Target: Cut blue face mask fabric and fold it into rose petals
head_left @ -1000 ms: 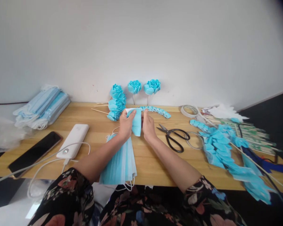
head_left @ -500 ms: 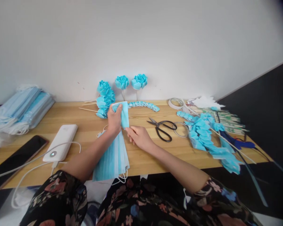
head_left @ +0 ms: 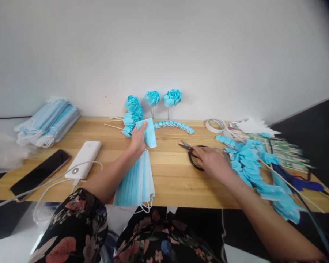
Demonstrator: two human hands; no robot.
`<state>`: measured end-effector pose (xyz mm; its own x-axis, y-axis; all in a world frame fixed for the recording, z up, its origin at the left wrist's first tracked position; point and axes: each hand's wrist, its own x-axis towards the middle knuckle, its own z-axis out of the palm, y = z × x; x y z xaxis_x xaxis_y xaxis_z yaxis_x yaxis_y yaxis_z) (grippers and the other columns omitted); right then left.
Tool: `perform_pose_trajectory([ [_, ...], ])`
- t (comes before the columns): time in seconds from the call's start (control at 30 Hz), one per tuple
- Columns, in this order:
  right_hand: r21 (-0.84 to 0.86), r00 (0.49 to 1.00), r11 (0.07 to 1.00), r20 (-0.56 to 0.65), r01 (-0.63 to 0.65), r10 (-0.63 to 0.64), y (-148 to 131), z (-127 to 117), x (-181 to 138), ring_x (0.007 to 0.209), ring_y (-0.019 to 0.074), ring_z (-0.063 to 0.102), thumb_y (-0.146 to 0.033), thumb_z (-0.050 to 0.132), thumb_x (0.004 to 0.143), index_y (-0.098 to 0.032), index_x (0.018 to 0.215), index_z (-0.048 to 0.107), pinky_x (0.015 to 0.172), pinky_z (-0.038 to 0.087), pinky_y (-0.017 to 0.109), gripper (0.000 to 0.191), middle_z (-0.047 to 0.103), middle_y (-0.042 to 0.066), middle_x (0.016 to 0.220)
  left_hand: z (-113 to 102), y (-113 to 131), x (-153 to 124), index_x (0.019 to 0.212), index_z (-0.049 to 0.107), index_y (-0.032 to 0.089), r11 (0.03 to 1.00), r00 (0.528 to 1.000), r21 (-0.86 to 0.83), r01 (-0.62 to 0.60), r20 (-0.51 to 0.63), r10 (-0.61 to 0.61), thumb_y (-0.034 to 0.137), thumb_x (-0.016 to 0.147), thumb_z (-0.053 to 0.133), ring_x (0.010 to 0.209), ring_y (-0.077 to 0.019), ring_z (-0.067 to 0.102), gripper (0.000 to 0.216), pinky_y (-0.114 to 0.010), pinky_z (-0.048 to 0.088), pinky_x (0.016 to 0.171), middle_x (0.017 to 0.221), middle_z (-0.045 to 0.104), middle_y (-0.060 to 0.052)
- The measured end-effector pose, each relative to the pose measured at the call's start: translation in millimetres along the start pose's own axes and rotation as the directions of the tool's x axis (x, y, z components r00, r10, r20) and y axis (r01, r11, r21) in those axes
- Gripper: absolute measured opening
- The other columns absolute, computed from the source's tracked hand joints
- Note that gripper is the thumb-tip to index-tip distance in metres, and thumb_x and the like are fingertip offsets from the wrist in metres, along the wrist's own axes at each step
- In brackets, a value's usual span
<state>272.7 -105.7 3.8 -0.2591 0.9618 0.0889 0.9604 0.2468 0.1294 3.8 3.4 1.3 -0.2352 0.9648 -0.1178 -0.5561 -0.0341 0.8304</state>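
My left hand is closed on a folded piece of light-blue face mask fabric, thumb on top, held above the table. Under my left wrist a fanned stack of blue face masks lies at the front edge, ear loops hanging over. My right hand is over the black-handled scissors, its fingers curled round the handles. The blades point left, away from the hand, and look slightly apart. Part of the handles is hidden beneath the hand.
Blue fabric roses and a strip of folded petals sit at the back. Left are bagged masks, a phone and a power bank. Tape, petal strips and a blue-handled tool are right.
My right hand has left the folded fabric and moved right onto the scissors. My left hand still holds the fabric. The whole view has shifted a little.
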Motion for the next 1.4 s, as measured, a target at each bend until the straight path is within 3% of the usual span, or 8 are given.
perform_pose_trajectory([
  [0.1,0.15,0.996,0.985,-0.002,-0.087,0.089,0,-7,7,0.092,0.0286,0.067,-0.019,0.061,0.078,-0.02,0.128,0.057,0.071,0.048,0.035,0.05,0.07,0.013,0.105,0,2,1,0.087,0.059,0.019,1.0,1.0,-0.008,-0.007,0.006,0.007,0.038,0.069,0.078,0.072,-0.0142,0.061,0.032,-0.028,0.052,0.072,0.078,0.064,0.0],
  [0.17,0.412,0.989,0.9,0.017,-0.143,0.15,1,-16,11,0.092,0.0267,0.066,-0.023,0.062,0.077,-0.022,0.131,0.054,0.072,0.049,0.034,0.055,0.07,0.011,0.105,0,3,2,0.088,0.059,0.019,1.0,1.0,-0.01,-0.012,0.013,0.012,0.038,0.07,0.078,0.07,-0.014,0.061,0.032,-0.029,0.052,0.071,0.077,0.064,0.0],
  [0.27,0.854,0.983,0.487,0.161,-0.185,0.092,-8,-32,14,0.077,0.0212,0.064,-0.037,0.061,0.08,-0.024,0.14,0.046,0.066,0.05,0.033,0.063,0.067,0.007,0.092,0,6,3,0.088,0.059,0.019,0.999,0.999,-0.014,-0.031,0.006,0.031,0.038,0.07,0.078,0.07,-0.0133,0.06,0.032,-0.029,0.052,0.072,0.078,0.063,0.001],
  [0.4,0.967,0.96,-0.095,0.217,-0.236,-0.178,-35,-43,19,0.063,0.0158,0.053,-0.047,0.062,0.078,-0.027,0.136,0.05,0.053,0.045,0.03,0.062,0.062,0.007,0.094,-2,10,4,0.091,0.06,0.019,0.999,0.999,-0.033,-0.03,0.01,0.031,0.036,0.071,0.077,0.072,-0.0136,0.06,0.031,-0.03,0.052,0.073,0.081,0.064,0.001],
  [0.6,0.845,0.938,-0.446,0.166,-0.295,-0.306,-68,-40,40,0.064,0.0154,0.047,-0.064,0.058,0.08,-0.025,0.116,0.062,0.045,0.037,0.025,0.053,0.054,0.005,0.081,-3,13,5,0.088,0.06,0.018,0.998,0.999,-0.037,-0.045,-0.022,0.044,0.036,0.071,0.077,0.069,-0.0136,0.06,0.031,-0.029,0.052,0.071,0.078,0.063,0.001],
  [0.73,0.753,0.876,-0.565,0.032,-0.337,-0.481,-82,-18,42,0.071,0.0173,0.055,-0.072,0.059,0.077,-0.022,0.115,0.063,0.054,0.048,0.028,0.063,0.06,0.007,0.087,-3,15,7,0.091,0.06,0.019,0.997,0.996,-0.038,-0.069,-0.053,0.067,0.037,0.073,0.075,0.071,-0.0139,0.061,0.029,-0.029,0.052,0.072,0.08,0.065,0.0],
  [0.83,0.683,0.876,-0.636,0.01,-0.358,-0.482,-88,-1,36,0.071,0.0163,0.056,-0.064,0.054,0.086,-0.021,0.114,0.064,0.054,0.05,0.026,0.052,0.059,0.006,0.082,-4,17,10,0.094,0.061,0.02,0.996,0.992,-0.015,-0.092,-0.088,0.09,0.036,0.077,0.071,0.078,-0.0163,0.064,0.026,-0.029,0.052,0.074,0.084,0.067,-0.002],
  [1.4,0.647,0.83,-0.589,0.127,-0.485,-0.544,-95,5,33,0.057,0.0126,0.054,-0.059,0.059,0.086,-0.017,0.107,0.065,0.045,0.049,0.024,0.048,0.062,0.005,0.075,-2,11,8,0.092,0.062,0.019,0.987,0.981,0.015,-0.16,-0.106,0.161,0.034,0.081,0.067,0.09,-0.0193,0.067,0.019,-0.032,0.054,0.081,0.094,0.071,-0.005],
])
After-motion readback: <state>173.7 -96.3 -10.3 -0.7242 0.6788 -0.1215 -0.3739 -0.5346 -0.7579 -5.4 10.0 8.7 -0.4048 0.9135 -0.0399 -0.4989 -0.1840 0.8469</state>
